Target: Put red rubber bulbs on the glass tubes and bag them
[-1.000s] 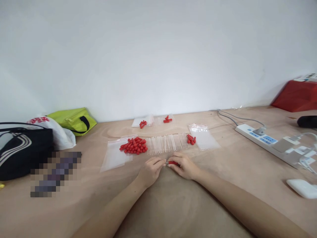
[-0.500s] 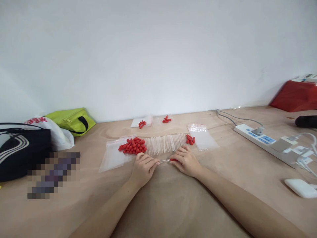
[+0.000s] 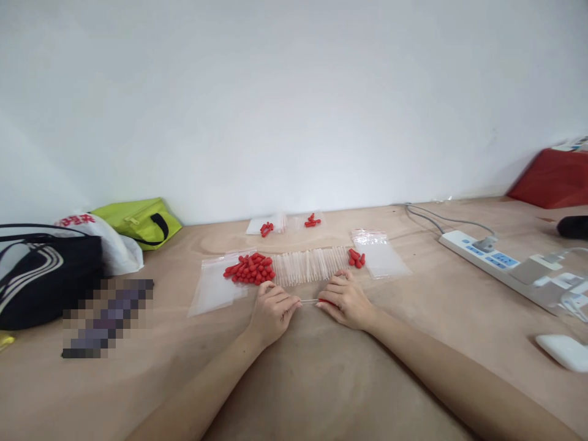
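Pinching clear tube in left hand, red bulb in right hand, just nearer than tube row. Unable to tell seating depth. Best to align straight, press gently, avoid bending.

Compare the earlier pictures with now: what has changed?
The left hand has drawn leftward from the right hand, baring more of the clear tube between them. Neither visibly let go: the left holds the tube, the right a red bulb. The bulb pile, tube row and zip bags stayed put.
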{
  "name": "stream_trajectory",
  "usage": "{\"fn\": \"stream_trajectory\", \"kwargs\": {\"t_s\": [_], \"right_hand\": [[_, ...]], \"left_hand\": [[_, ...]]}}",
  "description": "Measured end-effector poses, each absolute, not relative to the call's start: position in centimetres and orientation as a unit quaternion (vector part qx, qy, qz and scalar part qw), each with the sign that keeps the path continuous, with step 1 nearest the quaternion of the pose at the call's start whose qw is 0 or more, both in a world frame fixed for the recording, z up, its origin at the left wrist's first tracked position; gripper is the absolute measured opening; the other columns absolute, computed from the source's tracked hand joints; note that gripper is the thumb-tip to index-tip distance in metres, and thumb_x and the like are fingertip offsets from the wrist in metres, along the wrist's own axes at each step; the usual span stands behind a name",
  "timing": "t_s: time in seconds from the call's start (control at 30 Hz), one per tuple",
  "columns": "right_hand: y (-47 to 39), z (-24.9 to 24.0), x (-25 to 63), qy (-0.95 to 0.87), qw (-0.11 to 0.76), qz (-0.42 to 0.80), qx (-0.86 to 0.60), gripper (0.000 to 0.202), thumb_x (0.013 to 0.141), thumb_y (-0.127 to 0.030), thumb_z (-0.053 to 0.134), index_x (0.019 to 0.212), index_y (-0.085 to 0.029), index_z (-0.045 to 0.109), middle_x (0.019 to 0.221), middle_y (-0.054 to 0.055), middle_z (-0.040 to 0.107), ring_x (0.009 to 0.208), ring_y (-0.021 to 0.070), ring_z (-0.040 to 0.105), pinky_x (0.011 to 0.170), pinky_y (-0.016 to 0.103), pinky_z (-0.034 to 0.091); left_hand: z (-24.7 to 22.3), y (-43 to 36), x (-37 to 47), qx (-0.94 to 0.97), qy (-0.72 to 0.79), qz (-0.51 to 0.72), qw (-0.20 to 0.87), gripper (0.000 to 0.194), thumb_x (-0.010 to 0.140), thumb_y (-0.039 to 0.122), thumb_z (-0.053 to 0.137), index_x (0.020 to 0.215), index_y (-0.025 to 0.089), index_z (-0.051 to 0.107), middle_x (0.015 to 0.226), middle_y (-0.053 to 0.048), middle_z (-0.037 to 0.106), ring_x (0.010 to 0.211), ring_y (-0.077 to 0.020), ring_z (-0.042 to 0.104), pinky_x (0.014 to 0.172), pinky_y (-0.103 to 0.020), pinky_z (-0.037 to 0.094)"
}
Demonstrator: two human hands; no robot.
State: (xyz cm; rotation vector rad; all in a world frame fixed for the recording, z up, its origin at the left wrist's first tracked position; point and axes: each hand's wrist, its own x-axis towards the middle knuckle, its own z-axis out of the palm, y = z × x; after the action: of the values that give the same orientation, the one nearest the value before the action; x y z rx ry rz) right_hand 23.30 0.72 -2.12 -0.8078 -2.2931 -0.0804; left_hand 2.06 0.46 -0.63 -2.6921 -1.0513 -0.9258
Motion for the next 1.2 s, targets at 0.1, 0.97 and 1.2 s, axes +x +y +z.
{"fn": "stream_trajectory", "kwargs": {"t_s": [0.1,0.97,1.2], "right_hand": [[0.7,-2.1,23.4,-0.882,0.351,-0.008,-0.314,0.021,0.085,-0.029,0.046,0.075,-0.018,0.061,0.063,0.001,0.059,0.069,0.0136,0.049,0.081,0.037,0.029],[6.7,1.0,29.2,-0.595,0.383,0.196,-0.679,0.025,0.075,-0.033,0.047,0.088,-0.017,0.061,0.070,0.005,0.062,0.068,0.0188,0.055,0.063,0.029,0.036],[7.5,-1.2,31.7,-0.603,0.170,0.053,-0.777,0.025,0.078,-0.029,0.042,0.076,-0.020,0.065,0.078,0.009,0.065,0.077,0.0230,0.058,0.068,0.033,0.033]], "left_hand": [[-0.6,0.4,2.1,-0.887,-0.341,-0.307,0.050,0.020,0.085,0.022,0.046,0.073,0.020,0.062,0.062,0.003,0.066,0.058,-0.0116,0.053,0.075,-0.035,0.030],[-0.9,0.8,2.8,-0.836,-0.413,-0.359,-0.042,0.014,0.080,0.026,0.051,0.084,0.022,0.064,0.081,-0.002,0.067,0.082,-0.0182,0.057,0.078,-0.037,0.039],[-0.9,0.9,2.7,-0.835,-0.427,-0.346,-0.043,0.013,0.080,0.023,0.052,0.076,0.022,0.065,0.079,-0.001,0.066,0.078,-0.0166,0.057,0.075,-0.035,0.040]]}}
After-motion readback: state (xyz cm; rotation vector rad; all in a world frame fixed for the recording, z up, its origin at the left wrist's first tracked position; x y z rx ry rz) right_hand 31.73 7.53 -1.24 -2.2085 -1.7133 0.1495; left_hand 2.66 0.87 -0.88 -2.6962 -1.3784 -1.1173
